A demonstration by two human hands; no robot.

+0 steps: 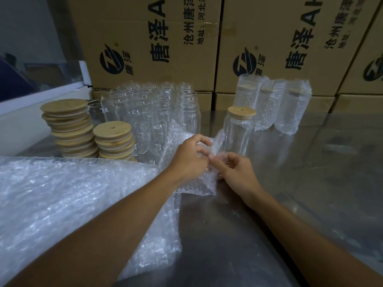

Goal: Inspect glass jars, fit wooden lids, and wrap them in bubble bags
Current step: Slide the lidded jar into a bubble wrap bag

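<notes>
A glass jar point(237, 133) with a wooden lid point(241, 111) stands upright on the steel table, just beyond my hands. My left hand point(189, 157) and my right hand point(236, 169) both pinch the top edge of one small bubble bag point(204, 183), fingers close together at its mouth. Several bare glass jars point(153, 112) stand in a cluster behind my left hand. Two stacks of wooden lids point(71, 129) rise at the left. Three wrapped jars point(273, 104) stand at the back right.
A big pile of bubble bags point(68, 199) covers the table's left front. Cardboard boxes point(157, 42) form a wall along the back. The steel table point(310, 183) stretches bare to the right of my right arm.
</notes>
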